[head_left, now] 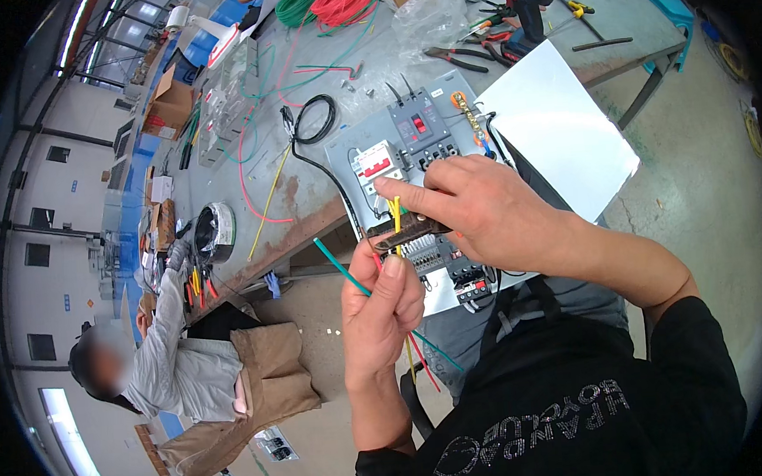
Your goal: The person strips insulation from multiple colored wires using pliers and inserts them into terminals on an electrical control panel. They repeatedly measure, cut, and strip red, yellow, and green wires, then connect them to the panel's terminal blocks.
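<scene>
My left hand (377, 312) pinches short lengths of wire between thumb and fingers: a green wire (341, 265), a yellow wire (397, 209) and a red one. Their lower ends stick out below the hand. My right hand (497, 209) is closed round dark pliers (411, 231), whose jaws meet the yellow wire just above my left thumb. The handles are mostly hidden in my palm. Beneath both hands lies a metal mounting plate (341, 157). It carries a white breaker with red levers (377, 163), a larger grey breaker (420, 124) and a contactor (469, 283).
A white panel (557, 127) is at the plate's right. Along the grey table (300, 195) are a black cable (314, 120), red wire coils (345, 3), a cordless drill (520, 7) and red-handled pliers (466, 56). At left, a person in grey (192, 363) works at the table.
</scene>
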A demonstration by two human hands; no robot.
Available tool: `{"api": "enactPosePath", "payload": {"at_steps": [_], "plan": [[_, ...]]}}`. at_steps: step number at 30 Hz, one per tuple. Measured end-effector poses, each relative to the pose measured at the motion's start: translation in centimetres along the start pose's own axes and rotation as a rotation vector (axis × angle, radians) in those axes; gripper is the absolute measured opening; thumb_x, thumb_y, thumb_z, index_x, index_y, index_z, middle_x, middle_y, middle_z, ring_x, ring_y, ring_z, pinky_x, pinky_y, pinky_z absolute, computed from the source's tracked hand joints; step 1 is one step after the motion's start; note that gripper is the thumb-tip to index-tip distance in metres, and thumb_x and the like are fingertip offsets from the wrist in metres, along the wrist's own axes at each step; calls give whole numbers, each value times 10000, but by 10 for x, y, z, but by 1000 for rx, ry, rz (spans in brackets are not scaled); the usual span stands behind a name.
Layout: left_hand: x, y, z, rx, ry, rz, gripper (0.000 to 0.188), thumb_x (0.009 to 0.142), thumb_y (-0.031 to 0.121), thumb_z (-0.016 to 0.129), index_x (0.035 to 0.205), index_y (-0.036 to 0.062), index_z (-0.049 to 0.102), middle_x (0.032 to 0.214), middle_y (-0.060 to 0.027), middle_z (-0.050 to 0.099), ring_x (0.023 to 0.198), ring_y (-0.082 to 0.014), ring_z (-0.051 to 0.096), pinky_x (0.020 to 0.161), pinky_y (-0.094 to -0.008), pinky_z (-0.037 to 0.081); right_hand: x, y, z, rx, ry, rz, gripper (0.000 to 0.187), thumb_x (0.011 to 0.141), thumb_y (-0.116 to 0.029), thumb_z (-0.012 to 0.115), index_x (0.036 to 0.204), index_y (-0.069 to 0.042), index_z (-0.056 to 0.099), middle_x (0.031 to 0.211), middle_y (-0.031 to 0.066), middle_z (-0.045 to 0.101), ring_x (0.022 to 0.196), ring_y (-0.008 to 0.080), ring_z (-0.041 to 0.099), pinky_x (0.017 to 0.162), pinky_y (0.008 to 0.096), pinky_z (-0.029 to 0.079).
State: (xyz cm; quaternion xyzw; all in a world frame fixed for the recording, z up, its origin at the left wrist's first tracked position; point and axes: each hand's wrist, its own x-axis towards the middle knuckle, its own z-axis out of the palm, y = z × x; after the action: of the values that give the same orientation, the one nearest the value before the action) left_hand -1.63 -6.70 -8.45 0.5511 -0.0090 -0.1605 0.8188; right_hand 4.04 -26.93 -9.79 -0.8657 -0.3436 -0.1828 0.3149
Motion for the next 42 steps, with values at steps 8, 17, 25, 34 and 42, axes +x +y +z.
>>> {"api": "enactPosePath", "payload": {"at_steps": [8,17,25,34,42], "plan": [[-2,1,0,-1,-13,-12,196,1086,184,462,1275,148,496,636,30,348,487,-43,272,421,-200,202,1,0,-2,68,-24,32,635,785,-13,678,1400,-132,576,889,112,571,835,296,607,771,401,491],[-5,3,3,9,-37,-20,214,1087,206,462,1269,104,514,637,29,351,483,-41,269,424,-208,195,1,3,0,93,-23,21,583,777,-9,690,1340,-138,612,854,90,560,808,287,603,752,402,483],[-5,0,6,0,-27,-63,212,1088,233,465,1095,36,543,628,44,336,486,-37,253,429,-223,190,1,13,10,139,179,-39,422,820,-36,687,1234,-108,646,850,101,607,775,275,633,662,372,490],[-11,-6,-3,-28,-16,-178,219,1090,263,462,1063,62,543,628,44,339,478,-39,247,417,-224,182,1,61,-73,1023,547,274,353,1024,-249,579,1256,17,590,833,60,675,749,118,647,684,245,511],[-4,-3,5,-56,-56,-156,215,1095,253,446,1089,60,540,646,29,359,472,-39,251,406,-214,184,10,20,-24,1217,-3,385,227,990,-230,653,1041,-10,632,836,3,587,724,78,591,657,243,499]]}}
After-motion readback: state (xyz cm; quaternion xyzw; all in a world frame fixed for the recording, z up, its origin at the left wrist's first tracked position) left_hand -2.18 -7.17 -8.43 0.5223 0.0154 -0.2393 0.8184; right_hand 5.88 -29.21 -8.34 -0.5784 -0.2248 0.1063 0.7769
